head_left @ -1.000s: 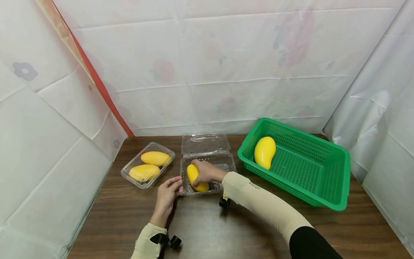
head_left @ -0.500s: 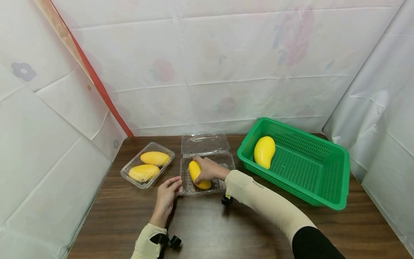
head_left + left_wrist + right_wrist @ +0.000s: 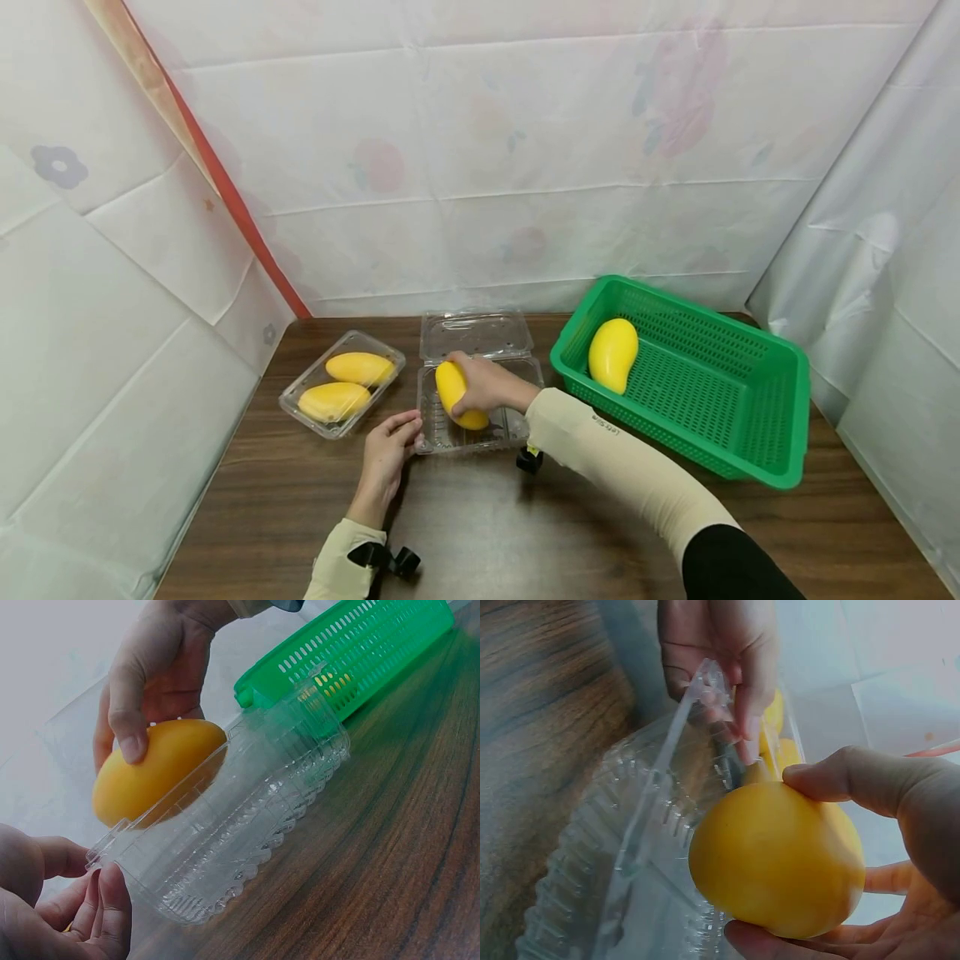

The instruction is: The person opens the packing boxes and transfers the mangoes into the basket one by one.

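The right hand (image 3: pixel 491 386) gripped a mango (image 3: pixel 455 393), thumb and fingers curled round it, holding it at the rim of the open box (image 3: pixel 480 417). The left hand (image 3: pixel 390 450) pinched the box's near left corner. A second box (image 3: pixel 341 381) with two mangoes lay left; a basket (image 3: pixel 750 433) with another mango (image 3: pixel 613 353) stood right.

My right hand (image 3: pixel 487 385) covers part of the mango (image 3: pixel 454 392); the second mango (image 3: pixel 330 684) shows only through the green basket (image 3: pixel 360 652) mesh
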Available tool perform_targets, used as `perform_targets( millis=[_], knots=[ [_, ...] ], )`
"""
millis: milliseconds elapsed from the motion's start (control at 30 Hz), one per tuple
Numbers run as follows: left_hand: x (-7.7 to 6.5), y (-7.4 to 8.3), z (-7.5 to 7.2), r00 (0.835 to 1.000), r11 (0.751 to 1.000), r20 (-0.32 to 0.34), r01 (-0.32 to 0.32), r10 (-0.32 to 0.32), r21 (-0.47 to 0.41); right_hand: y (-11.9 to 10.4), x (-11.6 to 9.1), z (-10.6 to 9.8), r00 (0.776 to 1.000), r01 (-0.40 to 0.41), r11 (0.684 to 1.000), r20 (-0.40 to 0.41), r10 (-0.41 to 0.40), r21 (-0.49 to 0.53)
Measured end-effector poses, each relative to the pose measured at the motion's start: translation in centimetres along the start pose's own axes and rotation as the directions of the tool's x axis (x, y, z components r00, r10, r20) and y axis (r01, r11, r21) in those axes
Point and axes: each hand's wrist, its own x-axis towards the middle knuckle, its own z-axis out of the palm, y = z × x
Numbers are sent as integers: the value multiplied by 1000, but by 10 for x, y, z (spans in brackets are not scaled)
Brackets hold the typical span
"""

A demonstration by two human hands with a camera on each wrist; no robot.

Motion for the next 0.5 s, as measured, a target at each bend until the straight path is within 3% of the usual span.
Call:
perform_targets(
  millis=[500],
  knots=[
    [0,0,1,1000,1000,2,-6,6,-3,-8,-7,-35,1000,-3,1000,-31,3,8]
  ],
)
